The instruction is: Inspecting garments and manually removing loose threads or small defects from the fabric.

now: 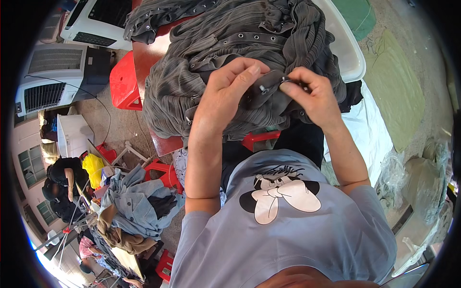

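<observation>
1. Far on my left, a white air cooler (48, 79) with a black grille stands on the ground.
2. Lower down on that side, a co-worker in black (67, 175) bends near a yellow bag (93, 170).
3. Next comes a red stool (124, 81), just beside my table; below it in view, blue-grey garments (132, 204) lie in a loose pile.
4. My reddish-brown table (165, 145) bears a heap of dark grey ribbed cloth (216, 53), set with metal eyelets and small metal fasteners, right in front of me.
5. My left hand (233, 84) pinches a strip of this cloth between thumb and fingers, above the heap.
6. My right hand (309, 93) grips the same strip, thumb and forefinger closed at a small metal fastener (284, 79).
7. Beyond it, the cloth partly covers a white plastic tub (354, 53).
8. Farthest right, a green sheet (396, 91) lies spread on the ground.
</observation>
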A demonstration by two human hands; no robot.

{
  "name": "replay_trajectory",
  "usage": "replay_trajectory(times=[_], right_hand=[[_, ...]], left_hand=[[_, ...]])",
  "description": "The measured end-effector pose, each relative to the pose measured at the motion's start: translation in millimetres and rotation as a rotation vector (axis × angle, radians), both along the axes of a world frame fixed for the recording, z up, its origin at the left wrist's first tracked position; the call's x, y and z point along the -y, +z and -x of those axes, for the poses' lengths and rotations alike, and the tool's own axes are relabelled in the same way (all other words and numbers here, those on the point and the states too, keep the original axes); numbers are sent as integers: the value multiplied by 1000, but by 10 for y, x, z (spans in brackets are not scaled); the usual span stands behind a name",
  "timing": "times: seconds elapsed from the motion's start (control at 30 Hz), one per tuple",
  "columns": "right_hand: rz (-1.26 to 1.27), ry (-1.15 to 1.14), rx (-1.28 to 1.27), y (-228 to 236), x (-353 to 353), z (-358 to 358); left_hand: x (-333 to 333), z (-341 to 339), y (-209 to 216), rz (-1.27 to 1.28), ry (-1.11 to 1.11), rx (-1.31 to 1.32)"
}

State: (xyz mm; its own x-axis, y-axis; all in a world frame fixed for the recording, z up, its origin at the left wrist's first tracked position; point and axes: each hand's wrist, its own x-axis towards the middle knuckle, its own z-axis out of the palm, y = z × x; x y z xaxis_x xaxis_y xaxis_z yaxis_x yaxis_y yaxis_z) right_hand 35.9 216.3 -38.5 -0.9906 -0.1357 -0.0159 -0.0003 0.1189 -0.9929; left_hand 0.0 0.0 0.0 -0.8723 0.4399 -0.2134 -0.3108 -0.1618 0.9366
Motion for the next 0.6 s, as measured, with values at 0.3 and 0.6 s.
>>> replay_trajectory(times=[0.3, 0.6], right_hand=[[-157, 75, -40, 107, -132, 9], [-207, -116, -298, 76, -63, -44]], left_hand=[[-120, 22, -111, 134, -160, -22], [-114, -5, -169, -175, 69, 255]])
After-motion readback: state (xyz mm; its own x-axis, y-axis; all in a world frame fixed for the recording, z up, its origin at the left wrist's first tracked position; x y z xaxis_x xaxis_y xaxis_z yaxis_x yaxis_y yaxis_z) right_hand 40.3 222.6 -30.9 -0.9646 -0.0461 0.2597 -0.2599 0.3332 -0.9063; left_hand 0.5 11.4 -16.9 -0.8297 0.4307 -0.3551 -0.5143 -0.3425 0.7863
